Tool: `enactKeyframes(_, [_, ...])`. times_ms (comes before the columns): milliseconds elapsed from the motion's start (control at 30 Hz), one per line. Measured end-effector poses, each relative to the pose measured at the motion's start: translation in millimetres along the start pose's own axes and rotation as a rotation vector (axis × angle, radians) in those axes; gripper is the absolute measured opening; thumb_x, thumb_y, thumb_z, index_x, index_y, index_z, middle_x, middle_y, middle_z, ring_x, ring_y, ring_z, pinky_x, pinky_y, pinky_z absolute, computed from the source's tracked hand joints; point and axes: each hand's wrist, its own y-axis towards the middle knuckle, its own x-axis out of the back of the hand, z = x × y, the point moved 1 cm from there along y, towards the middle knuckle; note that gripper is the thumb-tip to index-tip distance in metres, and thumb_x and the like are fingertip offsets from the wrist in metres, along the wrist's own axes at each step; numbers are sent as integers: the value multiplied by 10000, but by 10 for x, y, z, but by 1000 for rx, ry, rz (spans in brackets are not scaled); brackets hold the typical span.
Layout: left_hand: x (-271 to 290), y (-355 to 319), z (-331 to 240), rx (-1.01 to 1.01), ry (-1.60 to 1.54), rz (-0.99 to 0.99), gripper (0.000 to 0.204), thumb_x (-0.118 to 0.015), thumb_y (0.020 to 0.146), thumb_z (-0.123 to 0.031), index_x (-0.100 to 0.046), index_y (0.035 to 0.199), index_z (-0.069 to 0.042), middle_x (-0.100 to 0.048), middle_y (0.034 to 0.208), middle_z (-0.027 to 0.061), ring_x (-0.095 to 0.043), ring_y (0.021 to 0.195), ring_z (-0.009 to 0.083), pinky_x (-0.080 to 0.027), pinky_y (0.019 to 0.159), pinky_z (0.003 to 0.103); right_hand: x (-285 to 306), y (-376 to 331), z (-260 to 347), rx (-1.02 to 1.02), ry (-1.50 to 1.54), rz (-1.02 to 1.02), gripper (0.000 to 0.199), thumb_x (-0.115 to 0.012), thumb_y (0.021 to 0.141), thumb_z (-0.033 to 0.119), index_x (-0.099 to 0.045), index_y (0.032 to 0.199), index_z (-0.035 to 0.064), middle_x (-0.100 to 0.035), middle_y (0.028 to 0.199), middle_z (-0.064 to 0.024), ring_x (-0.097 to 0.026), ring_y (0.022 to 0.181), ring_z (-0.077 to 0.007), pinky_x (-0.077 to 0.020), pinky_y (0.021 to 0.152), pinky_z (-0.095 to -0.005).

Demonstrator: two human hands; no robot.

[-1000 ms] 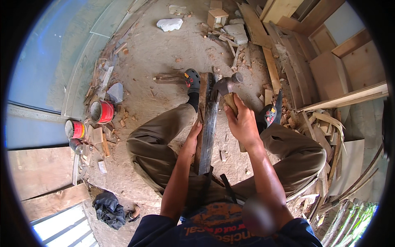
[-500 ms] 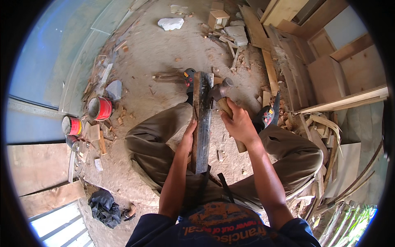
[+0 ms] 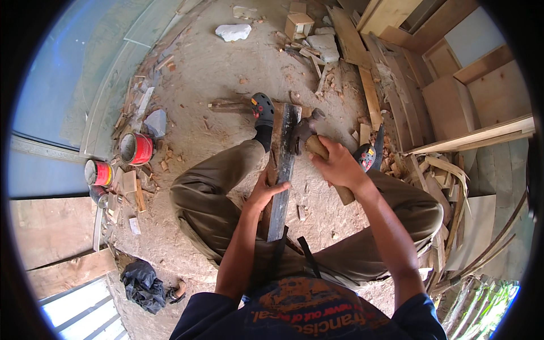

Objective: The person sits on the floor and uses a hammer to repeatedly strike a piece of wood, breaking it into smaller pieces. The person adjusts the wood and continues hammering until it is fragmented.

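Observation:
A length of wooden beam [image 3: 287,161], with a dark, worn upper face and a brown side, stands out lengthwise between my bent legs. My left hand [image 3: 264,194] grips its left side, the thumb lying across the dark face. In my right hand [image 3: 341,164] is a claw hammer [image 3: 307,127], held by its wooden handle. The claw is at the beam's right edge near the far end; whether it hooks a nail there I cannot tell. The far end of the beam lies beside my clog [image 3: 262,107], near a thin wood strip [image 3: 229,106] on the ground.
Red paint cans [image 3: 136,149] and wood scraps line the left wall. A white stone [image 3: 233,32] and a small wooden box [image 3: 298,26] lie farther off. Boards and cabinet frames [image 3: 453,107] crowd the right side. A black plastic bag [image 3: 144,286] sits at the lower left.
The beam's far end has swung slightly right, and it leans more. My left thumb has come over the top face. The hammer and my right hand have shifted a little to the right.

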Motion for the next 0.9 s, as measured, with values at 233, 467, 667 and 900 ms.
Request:
enactKeyframes(233, [-82,11,-193,-21,-175,-33,676,-754,695,-75,-488,1312,2,-645,1101,135,-675,936,218,-551,823,374,228,-52,-85,-356,350,428,172,-575,996,184,-529,1002,19,-498,707,-8,-492,501,-89,-426,411,-279])
enactKeyframes(467, [-3,20,-452,-80,-518,227,588,-717,651,-169,-562,1179,38,-639,1055,142,-665,879,260,-554,743,415,86,-401,-197,-332,458,227,202,-575,1005,213,-516,1024,21,-497,707,-14,-480,502,-81,-427,417,-282])
enactKeyframes(667, [48,-45,-335,-43,-751,354,725,-673,681,-286,-476,1292,52,-553,1211,232,-627,993,330,-521,844,463,10,-595,-145,-175,802,4,177,-616,972,173,-515,1025,38,-494,735,-13,-461,481,-96,-399,417,-275])
enactKeyframes(900, [114,15,-146,-93,-909,458,752,-656,728,-307,-437,1355,45,-547,1286,277,-628,1060,349,-516,836,471,-65,-705,-285,-508,1096,143,242,-657,955,256,-506,893,77,-454,595,25,-418,420,-70,-366,377,-259])
